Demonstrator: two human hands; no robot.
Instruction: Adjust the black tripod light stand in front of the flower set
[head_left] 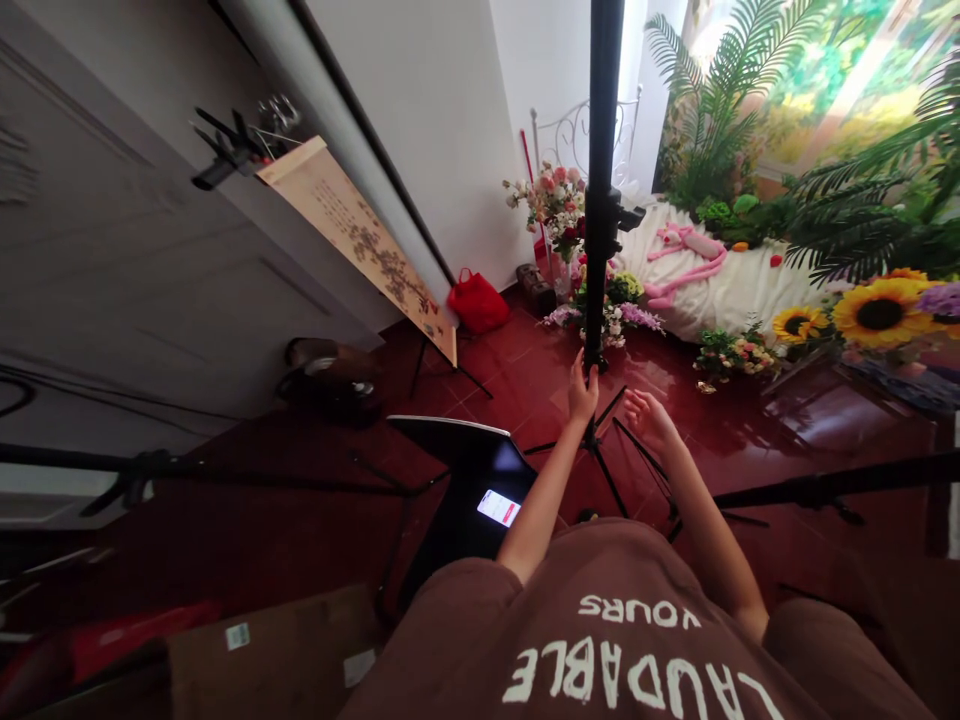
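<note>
A black stand pole [598,150] rises upright in front of me, with a clamp knob partway up and spread tripod legs [611,480] on the floor. My left hand [582,388] is at the lower part of the pole, its thumb and fingers apart around the near side; whether it touches the pole is hard to tell. To the right of the pole my right hand [649,418] is raised with its fingers apart and slightly curled, holding nothing. A lit phone [498,508] lies on a black chair seat [457,530] left of my left forearm.
A hanging scroll [367,245] and a red bag [478,302] stand at the left back. Flowers [559,200] and a white-draped bed [757,290] with a pink toy are behind the pole. Horizontal black poles [840,485] flank me. Cardboard [277,650] lies lower left.
</note>
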